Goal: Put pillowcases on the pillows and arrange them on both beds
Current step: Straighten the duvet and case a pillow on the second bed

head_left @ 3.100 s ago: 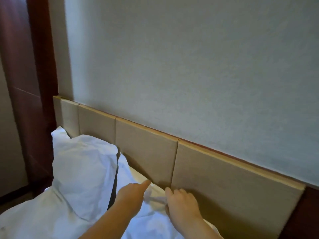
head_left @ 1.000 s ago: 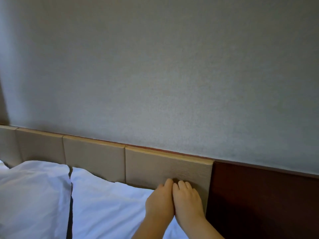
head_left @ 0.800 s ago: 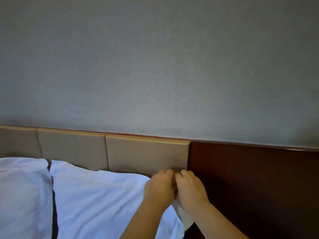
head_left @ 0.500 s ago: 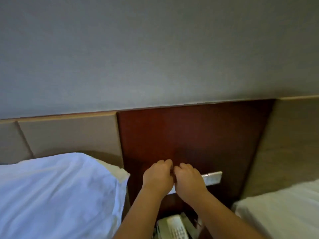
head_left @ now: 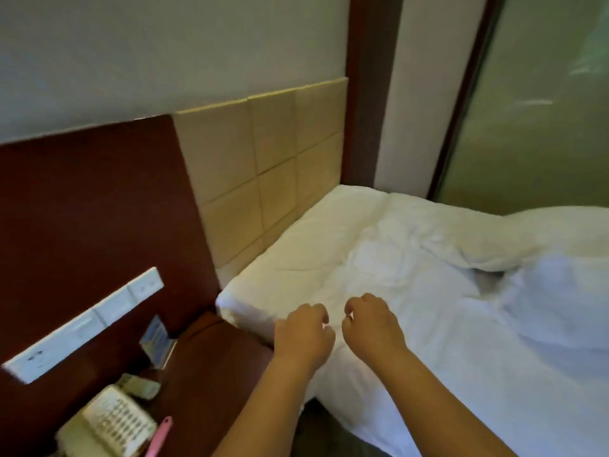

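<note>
The second bed (head_left: 296,268) fills the right half of the view, its bare mattress corner toward the nightstand. Rumpled white bedding (head_left: 412,258) lies over it, and a puffy white bundle (head_left: 560,298) sits at the right; I cannot tell if it is a pillow or a duvet. My left hand (head_left: 304,334) and my right hand (head_left: 372,324) hover side by side above the near corner of the bed. Both have loosely curled fingers and hold nothing. The first bed with its pillows is out of view.
A dark wooden nightstand (head_left: 211,357) stands left of the bed with a phone (head_left: 112,423), a remote (head_left: 138,385), a small card (head_left: 156,334) and a pink object (head_left: 158,437). A white switch panel (head_left: 85,321) is on the red-brown wall panel. A padded beige headboard (head_left: 263,166) backs the bed; frosted glass (head_left: 543,110) lies far right.
My view has swung right from the first bed's pillows, past the nightstand, to the second bed. My hands, pressed together before, have drifted slightly apart and now hang over the mattress corner.
</note>
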